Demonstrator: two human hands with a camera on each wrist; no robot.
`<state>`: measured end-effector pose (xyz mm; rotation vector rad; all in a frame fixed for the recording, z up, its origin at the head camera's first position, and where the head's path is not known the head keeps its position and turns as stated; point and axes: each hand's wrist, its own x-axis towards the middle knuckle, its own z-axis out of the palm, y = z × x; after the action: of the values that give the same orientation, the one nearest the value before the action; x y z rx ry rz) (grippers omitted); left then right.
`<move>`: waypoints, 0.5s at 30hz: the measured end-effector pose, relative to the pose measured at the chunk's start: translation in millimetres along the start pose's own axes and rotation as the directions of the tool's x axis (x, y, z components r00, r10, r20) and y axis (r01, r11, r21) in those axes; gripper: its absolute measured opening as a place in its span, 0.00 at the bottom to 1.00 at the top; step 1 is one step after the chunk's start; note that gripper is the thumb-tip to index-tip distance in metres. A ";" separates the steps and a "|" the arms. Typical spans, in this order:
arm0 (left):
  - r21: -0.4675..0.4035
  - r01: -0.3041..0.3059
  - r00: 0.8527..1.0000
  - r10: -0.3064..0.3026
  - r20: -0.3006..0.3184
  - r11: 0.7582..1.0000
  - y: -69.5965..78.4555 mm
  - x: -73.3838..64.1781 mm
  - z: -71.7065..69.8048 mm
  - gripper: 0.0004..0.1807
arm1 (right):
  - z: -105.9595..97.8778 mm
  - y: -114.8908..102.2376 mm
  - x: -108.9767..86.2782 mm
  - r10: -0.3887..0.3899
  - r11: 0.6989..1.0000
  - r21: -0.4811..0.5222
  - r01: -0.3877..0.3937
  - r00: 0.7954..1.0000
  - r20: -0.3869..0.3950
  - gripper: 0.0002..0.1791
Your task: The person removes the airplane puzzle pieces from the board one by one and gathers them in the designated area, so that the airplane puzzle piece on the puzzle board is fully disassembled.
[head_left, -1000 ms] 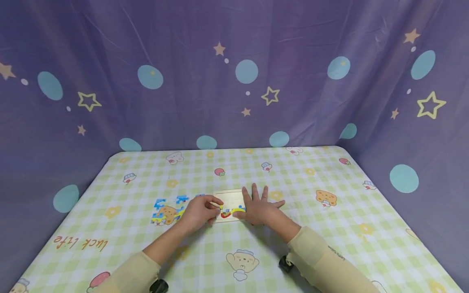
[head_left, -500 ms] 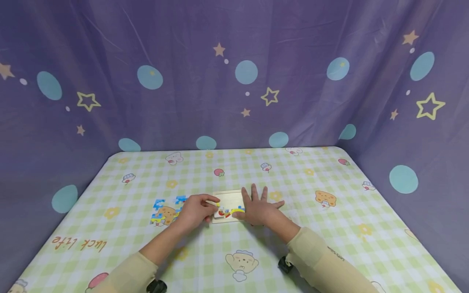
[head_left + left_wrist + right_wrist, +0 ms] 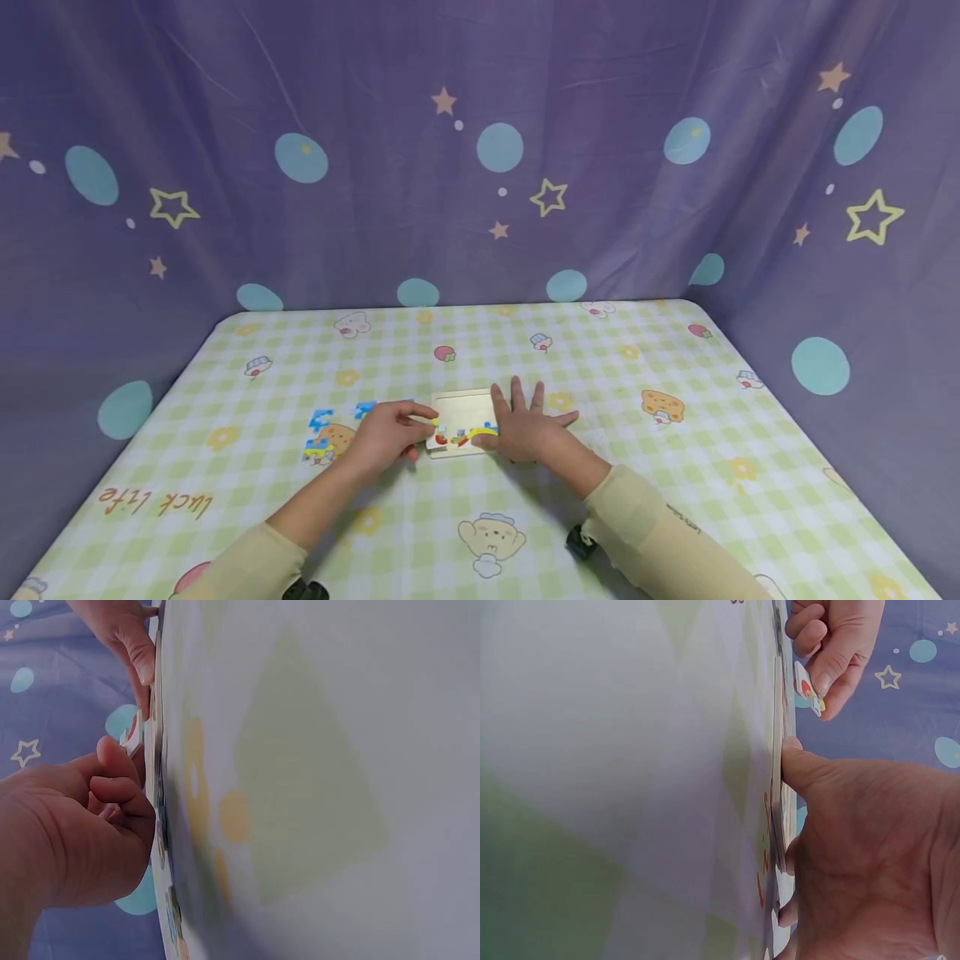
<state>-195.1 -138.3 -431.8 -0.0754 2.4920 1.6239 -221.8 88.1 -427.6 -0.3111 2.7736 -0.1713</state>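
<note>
Pinching a jigsaw piece (image 3: 805,682) with the left hand (image 3: 388,433) over the wooden tray (image 3: 463,409), at its left end; resting the right hand (image 3: 527,430), spread, at the other. Could jostle laid pieces (image 3: 486,430) if lowered tilted.

2 beige sleeves (image 3: 645,517) (dark marking (image 3: 684,521) on right), 2 black wrist devices (image 3: 580,542).
</note>
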 end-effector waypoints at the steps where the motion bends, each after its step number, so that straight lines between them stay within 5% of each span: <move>1: -0.001 0.003 1.000 -0.003 -0.002 1.000 -0.9 -0.6 -1.3 0.12 | 0.2 0.2 0.1 -0.001 1.000 0.000 0.001 1.000 -0.002 0.52; 15: -0.028 0.012 1.000 -0.012 -0.013 1.000 -8.7 -12.6 -23.1 0.14 | -0.3 1.2 -1.6 -0.010 1.000 0.007 0.010 1.000 0.004 0.52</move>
<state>-184.1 -163.5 -428.5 -0.1047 2.4737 1.6592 -220.7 89.6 -427.0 -0.3230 2.7668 -0.1828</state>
